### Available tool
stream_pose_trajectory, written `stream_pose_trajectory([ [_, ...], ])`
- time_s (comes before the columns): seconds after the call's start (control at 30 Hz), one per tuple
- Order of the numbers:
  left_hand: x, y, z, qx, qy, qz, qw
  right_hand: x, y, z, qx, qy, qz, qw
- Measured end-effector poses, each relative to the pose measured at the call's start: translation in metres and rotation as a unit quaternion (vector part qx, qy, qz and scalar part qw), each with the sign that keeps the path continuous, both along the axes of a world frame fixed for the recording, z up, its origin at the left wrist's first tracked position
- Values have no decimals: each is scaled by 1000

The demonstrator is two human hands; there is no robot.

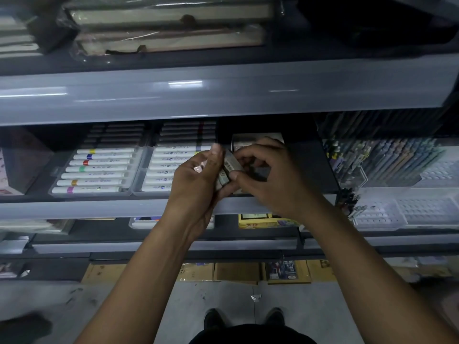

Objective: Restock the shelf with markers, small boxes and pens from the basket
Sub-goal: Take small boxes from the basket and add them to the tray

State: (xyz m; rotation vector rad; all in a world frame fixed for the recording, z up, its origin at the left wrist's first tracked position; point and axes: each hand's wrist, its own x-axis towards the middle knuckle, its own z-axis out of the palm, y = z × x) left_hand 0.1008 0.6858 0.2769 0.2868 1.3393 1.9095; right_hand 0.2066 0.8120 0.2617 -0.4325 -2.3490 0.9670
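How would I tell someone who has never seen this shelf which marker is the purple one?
Start at the middle grey shelf, the one at the level of the left hand. Two clear trays of white markers lie there side by side; take the left tray, which the hands do not cover. The purple marker is the one nearest the shelf's front edge, the only one with a purple band.

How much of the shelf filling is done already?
Some looks done: two marker trays sit full on the shelf, and pens fill the racks on the right. Right now the left hand and right hand hold small boxes together, in front of the dark gap beside the markers. Those boxes still need placing. The basket is out of view, so I can't tell how much is left.
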Motion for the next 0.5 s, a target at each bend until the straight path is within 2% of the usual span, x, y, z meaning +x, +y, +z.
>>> stream_pose_trajectory([
  [0.17,2,1,-1,-24,28,-26,999,4,6,3,10,8,-39,999],
  [0.27,3,0,-4,-81,131,-25,988,9,20,11,48,-5,-93,994],
  [0.37,-3,-1,-14,-140,302,-32,942,9,41,12,112,-56,-144,982],
  [0.5,-8,-3,-28,-137,448,-82,879,8,60,7,167,-129,-147,966],
])
